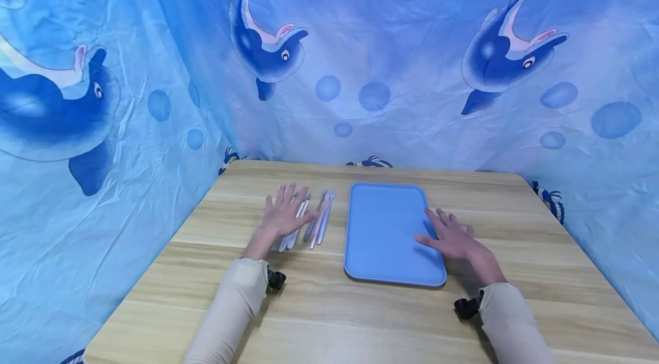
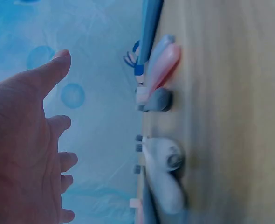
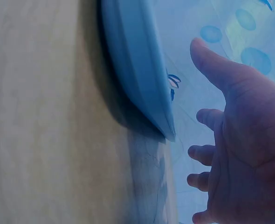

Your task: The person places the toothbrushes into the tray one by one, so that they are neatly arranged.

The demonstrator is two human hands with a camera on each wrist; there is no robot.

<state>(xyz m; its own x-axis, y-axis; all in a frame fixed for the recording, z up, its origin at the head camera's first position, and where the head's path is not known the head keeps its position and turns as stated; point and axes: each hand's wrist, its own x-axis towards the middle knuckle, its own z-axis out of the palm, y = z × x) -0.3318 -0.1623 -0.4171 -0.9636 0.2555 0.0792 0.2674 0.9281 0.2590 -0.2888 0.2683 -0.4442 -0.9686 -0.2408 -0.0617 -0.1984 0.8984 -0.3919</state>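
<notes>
1. Head view: left hand (image 1: 282, 217) is left of center, fingers spread, holding nothing, pretty much hovering over the toothbrushes (image 1: 309, 232). Left wrist view shows a gap between it and the handles.
2. Right hand (image 1: 453, 238), right of center, is spread and empty too, by the right edge of the blue tray (image 1: 383, 232). Hands are well apart.
3. Toothbrushes lie roughly side by side, handles toward the bottom of the frame, I'd guess so each one's easy to grab.
4. Tray's flat around center, rim up, probably to stop stuff rolling off.
5. Wooden table (image 1: 381, 324) fills the lower frame; dolphin-print cloth (image 1: 412, 38) hangs behind, likely just a backdrop.
</notes>
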